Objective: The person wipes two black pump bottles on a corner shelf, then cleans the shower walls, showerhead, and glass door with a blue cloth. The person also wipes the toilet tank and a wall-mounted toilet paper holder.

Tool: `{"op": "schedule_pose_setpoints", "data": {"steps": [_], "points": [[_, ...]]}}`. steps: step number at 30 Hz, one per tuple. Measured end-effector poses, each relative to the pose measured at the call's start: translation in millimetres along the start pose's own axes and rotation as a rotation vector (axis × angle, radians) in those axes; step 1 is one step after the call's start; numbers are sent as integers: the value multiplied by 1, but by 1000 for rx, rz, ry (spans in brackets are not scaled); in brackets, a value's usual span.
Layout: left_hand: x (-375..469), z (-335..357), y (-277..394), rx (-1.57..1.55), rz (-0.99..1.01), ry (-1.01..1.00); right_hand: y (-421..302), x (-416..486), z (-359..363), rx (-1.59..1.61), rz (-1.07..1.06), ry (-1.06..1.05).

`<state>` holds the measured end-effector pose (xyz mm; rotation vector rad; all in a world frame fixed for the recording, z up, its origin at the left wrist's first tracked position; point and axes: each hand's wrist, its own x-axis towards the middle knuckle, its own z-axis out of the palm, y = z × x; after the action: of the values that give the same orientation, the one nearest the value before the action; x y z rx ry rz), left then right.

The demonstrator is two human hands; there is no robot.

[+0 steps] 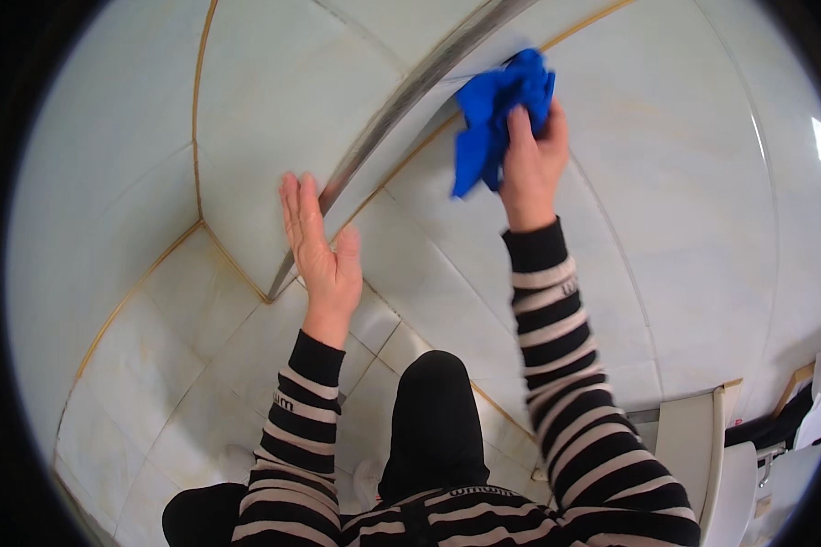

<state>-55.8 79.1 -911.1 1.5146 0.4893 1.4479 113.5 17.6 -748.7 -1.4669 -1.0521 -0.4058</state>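
Observation:
My right hand [533, 164] grips a crumpled blue cloth [482, 116] against the pale tiled wall, just right of a long metal edge strip [397, 102]. That strip runs slantwise along a wall corner, from the top of the view down to the floor. My left hand [321, 256] holds nothing; its fingers are stretched out and its thumb stands apart, beside the lower part of the strip. Whether the left fingertips touch the wall cannot be told. Part of the right hand's fingers is hidden behind the cloth.
Pale floor tiles [205, 355] lie below, around my knees and shoes. Yellowish trim [202, 220] follows the wall joints. At the lower right stand a cream panel-like fixture [687, 444] and a white basin-like surface with a metal fitting [766, 472].

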Motion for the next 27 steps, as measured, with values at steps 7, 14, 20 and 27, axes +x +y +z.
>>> {"op": "schedule_pose_setpoints", "data": {"steps": [7,14,20,27], "points": [[2,-8,-1,-53,9,6,47,-134,107,123,408,36],[9,-22,-2,-23,25,-41,64,-181,114,842,1094,-95],[20,-27,54,-4,204,280,-28,-100,72,204,166,-49],[37,-29,94,1,351,324,-94,-102,84,-344,-242,-286]]}}
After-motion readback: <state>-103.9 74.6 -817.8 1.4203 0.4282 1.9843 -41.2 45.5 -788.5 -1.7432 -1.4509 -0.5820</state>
